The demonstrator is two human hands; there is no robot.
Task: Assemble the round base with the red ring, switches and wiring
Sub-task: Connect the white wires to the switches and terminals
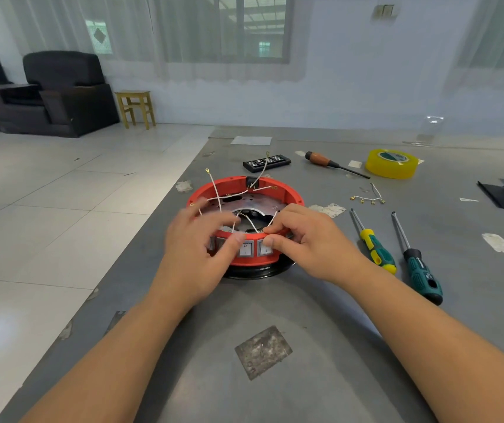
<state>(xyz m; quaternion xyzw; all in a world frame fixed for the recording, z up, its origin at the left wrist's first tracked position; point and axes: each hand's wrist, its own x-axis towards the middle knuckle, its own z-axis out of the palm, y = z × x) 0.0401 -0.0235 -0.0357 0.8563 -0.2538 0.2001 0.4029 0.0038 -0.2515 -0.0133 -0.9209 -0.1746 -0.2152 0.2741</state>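
Both hands work at the red ring [287, 190] on the surface [275, 315]: left hand [196, 239] steadies its near wall, fingers curled, while right hand [299, 236] pinches a white wire [252, 224] (probably seating it behind the switches [246, 248]).

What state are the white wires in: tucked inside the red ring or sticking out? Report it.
Sticking out. Several thin white wires with ring terminals rise loose above the round red plastic ring, and one arcs past its far rim.
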